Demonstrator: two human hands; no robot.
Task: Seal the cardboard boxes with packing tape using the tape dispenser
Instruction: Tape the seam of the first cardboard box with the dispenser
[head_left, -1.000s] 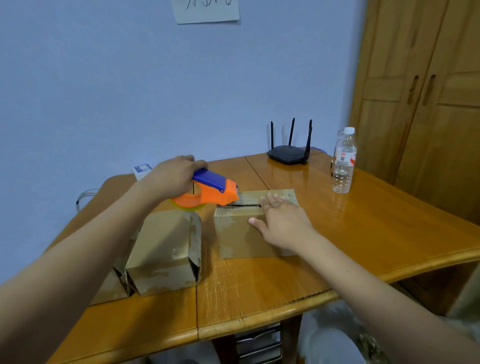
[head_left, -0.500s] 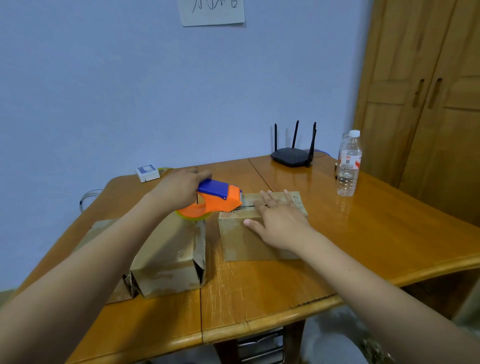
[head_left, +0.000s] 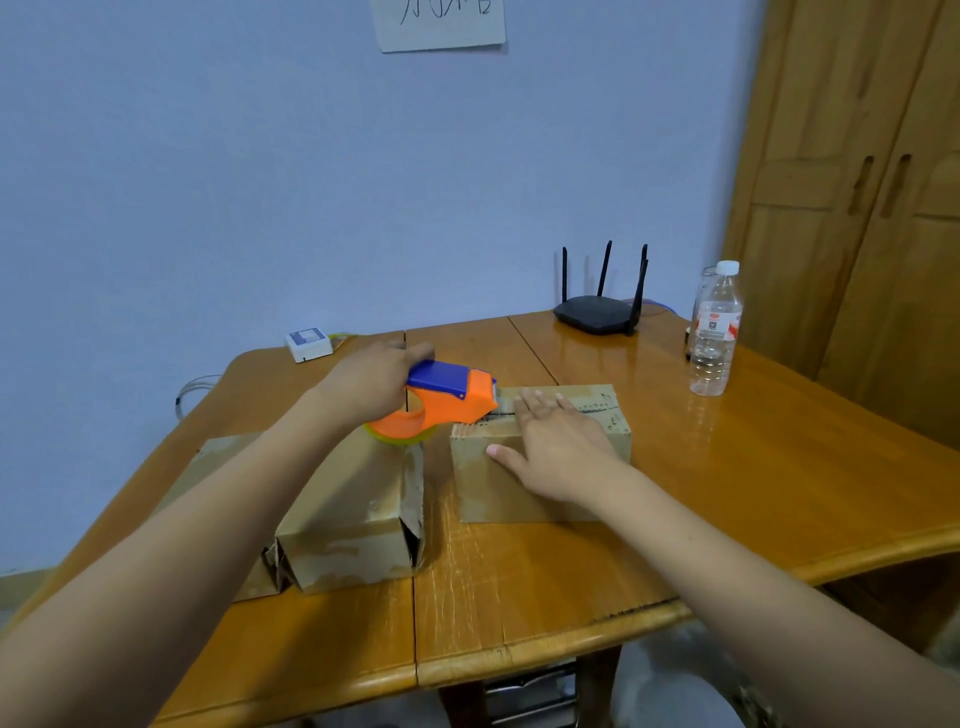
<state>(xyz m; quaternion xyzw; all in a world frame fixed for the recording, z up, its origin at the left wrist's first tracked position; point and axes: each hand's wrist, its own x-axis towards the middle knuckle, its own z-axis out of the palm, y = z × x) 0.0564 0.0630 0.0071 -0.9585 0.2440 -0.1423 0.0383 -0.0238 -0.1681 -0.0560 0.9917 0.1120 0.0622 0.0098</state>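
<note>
Standing on the table, the right box is barely started and the left box gapes unsealed; right hand lies flat on top, left hand grips the tape dispenser at its left top edge.

I am in a room of a home, it seems, not a workshop. My arms reach over a glossy wooden table pushed against a plain pale blue wall. A wooden wardrobe with panelled doors stands to my right. A black router (four antennas up) and a water bottle share the tabletop.
</note>
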